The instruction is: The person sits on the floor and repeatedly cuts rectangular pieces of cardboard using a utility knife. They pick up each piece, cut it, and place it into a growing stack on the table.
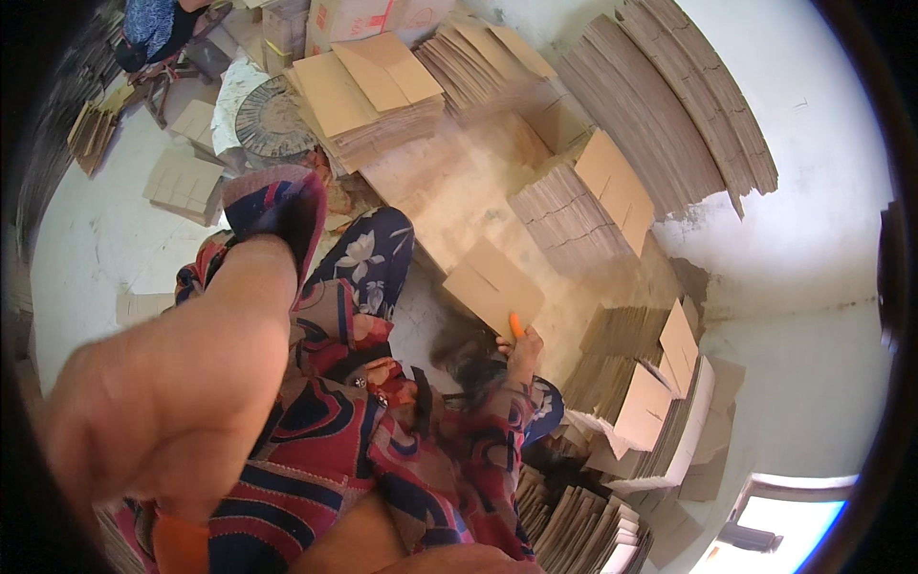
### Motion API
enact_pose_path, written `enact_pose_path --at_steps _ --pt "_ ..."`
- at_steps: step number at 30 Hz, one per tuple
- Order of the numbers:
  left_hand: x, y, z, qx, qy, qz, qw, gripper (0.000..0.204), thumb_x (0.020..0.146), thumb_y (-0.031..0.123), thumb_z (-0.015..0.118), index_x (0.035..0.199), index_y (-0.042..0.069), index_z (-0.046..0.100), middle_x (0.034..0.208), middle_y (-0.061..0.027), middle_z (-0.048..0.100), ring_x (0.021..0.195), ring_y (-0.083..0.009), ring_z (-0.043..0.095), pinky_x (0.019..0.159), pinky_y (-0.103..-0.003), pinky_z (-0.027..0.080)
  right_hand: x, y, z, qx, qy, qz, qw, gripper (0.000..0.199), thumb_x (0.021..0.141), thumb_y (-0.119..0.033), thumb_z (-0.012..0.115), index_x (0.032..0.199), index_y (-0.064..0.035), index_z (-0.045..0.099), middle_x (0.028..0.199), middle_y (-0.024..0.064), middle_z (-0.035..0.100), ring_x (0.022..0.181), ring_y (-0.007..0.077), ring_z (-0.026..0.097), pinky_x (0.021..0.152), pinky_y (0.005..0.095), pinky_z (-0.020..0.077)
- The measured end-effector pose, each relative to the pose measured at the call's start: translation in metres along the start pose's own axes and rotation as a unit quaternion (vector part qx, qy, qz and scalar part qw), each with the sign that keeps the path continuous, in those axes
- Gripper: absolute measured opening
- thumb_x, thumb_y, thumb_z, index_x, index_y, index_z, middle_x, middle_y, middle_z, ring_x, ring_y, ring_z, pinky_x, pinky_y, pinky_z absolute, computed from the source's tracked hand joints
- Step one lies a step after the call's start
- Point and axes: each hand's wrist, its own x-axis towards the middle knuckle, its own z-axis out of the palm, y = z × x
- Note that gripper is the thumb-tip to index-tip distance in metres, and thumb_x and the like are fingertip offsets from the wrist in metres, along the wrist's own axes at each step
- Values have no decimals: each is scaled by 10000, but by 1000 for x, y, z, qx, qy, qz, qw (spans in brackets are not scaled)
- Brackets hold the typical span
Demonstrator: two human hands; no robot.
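The right hand, at centre frame, is closed on the lower edge of a flat cardboard piece, an orange-tipped finger showing. The left hand, large and blurred at lower left, looks curled; its grip cannot be made out.

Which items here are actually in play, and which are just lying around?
In play:
- flat cardboard piece, held by the right hand
- left hand, raised close to the camera

Lying around:
- stacks of cardboard sheets
- round patterned disc
- white floor
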Motion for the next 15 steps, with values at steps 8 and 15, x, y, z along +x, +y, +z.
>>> enact_pose_path --at_steps 8,15 --pt "3 -11 14 -30 9 -38 999 444 863 467 621 1074 78 607 950 -37 613 840 -166 572 710 -310 462 45 55 -53 -32 33 11 999 311 990 -229 369 1116 -15 556 881 151 661 492 227 631 375 292 486" --pt "-2 -17 17 -46 11 -57 997 456 857 454 634 1093 67 597 966 -51 610 852 -185 573 723 -322 466 19 6 1 31 45 -2 999 269 924 -253 615 1059 -20 622 761 138 663 468 200 625 346 267 459"
